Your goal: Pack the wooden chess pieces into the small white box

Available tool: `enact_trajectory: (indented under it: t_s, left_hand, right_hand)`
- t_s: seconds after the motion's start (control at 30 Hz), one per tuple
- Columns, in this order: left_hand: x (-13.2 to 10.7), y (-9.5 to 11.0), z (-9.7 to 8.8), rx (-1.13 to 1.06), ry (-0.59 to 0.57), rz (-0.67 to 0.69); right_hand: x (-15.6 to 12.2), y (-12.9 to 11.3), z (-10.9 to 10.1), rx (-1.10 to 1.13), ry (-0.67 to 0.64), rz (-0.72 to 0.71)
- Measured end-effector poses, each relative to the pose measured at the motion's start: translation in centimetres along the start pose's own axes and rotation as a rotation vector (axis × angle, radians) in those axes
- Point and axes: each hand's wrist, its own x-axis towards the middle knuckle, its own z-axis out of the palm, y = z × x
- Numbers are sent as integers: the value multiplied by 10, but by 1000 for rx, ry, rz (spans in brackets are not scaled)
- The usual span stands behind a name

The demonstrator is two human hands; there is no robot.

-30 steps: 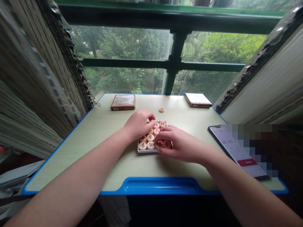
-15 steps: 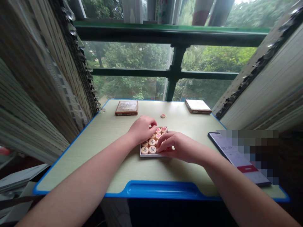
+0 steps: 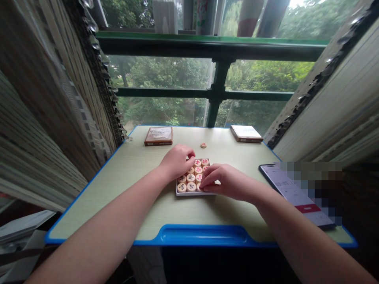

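Note:
A shallow white tray [image 3: 189, 193] in the middle of the table holds several round wooden chess pieces [image 3: 191, 177] with red and black characters. My left hand [image 3: 177, 159] rests over the tray's far left corner, fingers curled down onto the pieces there. My right hand [image 3: 223, 180] covers the tray's right side, fingers bent and pressed onto the pieces; whether it holds one is hidden. One loose wooden piece [image 3: 203, 145] lies on the table beyond the tray.
The pale table [image 3: 139, 165] has a blue rim and a blue groove along its front edge. A brown box [image 3: 158, 136] lies at the back left, another flat box [image 3: 246, 133] at the back right. A phone [image 3: 291, 191] lies at the right. Bamboo blinds flank the window.
My right hand has slid a little left over the tray's lower right pieces. My left hand has stayed at the far left corner. The view has tilted upward slightly.

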Motion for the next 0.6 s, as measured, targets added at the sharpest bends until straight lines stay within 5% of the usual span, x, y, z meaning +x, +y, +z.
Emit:
enact_trajectory:
  t_s: [0.6]
  left_hand:
    - [0,0,1,57,-15,31]
  right_hand:
    - [5,0,4,-108,42,-54]
